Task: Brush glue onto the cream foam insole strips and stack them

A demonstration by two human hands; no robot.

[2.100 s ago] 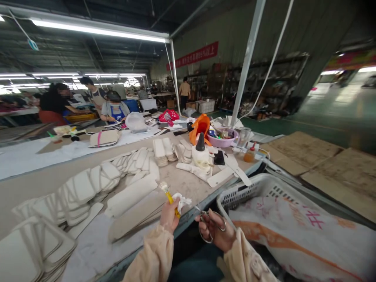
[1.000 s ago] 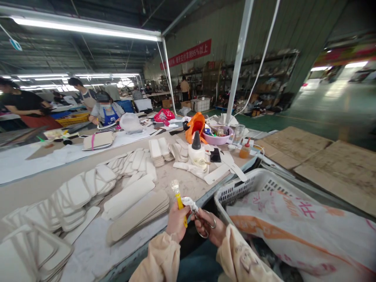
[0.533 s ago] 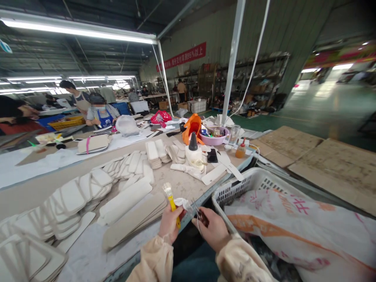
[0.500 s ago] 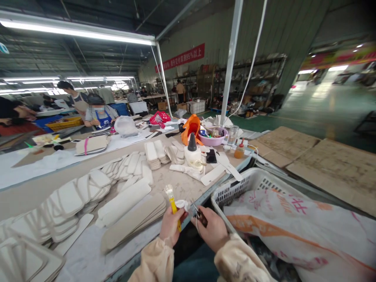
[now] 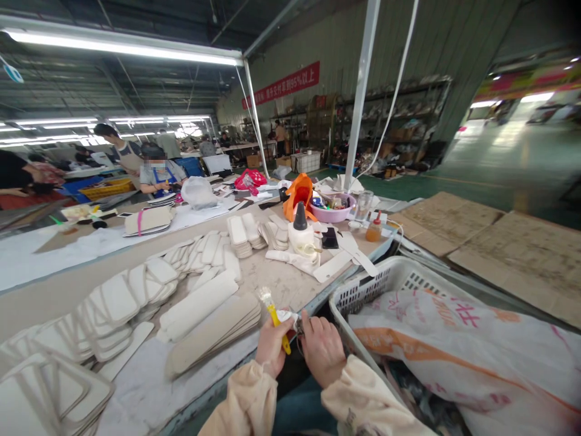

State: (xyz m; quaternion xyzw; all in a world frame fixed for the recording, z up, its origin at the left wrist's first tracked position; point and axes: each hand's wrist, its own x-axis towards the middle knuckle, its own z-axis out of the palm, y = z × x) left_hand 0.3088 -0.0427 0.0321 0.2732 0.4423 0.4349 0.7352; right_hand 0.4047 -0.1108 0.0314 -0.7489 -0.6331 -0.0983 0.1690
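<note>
My left hand (image 5: 271, 346) is closed around a yellow-handled brush (image 5: 274, 313), its pale bristles pointing up and away. Bunched white cloth (image 5: 284, 315) shows between that hand's thumb and fingers. My right hand (image 5: 321, 346) is closed just beside it, fingertips at the cloth's edge. A small dark metal tool (image 5: 299, 327) shows partly at these fingertips; the rest is covered by the hand. Both hands are over the table's near edge. Thin flat beige panels (image 5: 215, 336) lie stacked to the left of the brush.
Rows of pale rounded panels (image 5: 115, 300) cover the table's left. Farther back stand a white pot with a black cone top (image 5: 300, 233), an orange bag (image 5: 298, 197) and a purple basin (image 5: 333, 212). At right, a white crate (image 5: 358, 297) holds a printed sack (image 5: 436, 327). Co-workers are beyond.
My right hand has turned palm-down and closed in on the cloth by my left hand, so the dark-handled metal tool is now mostly hidden. The brush stays in my left hand.
</note>
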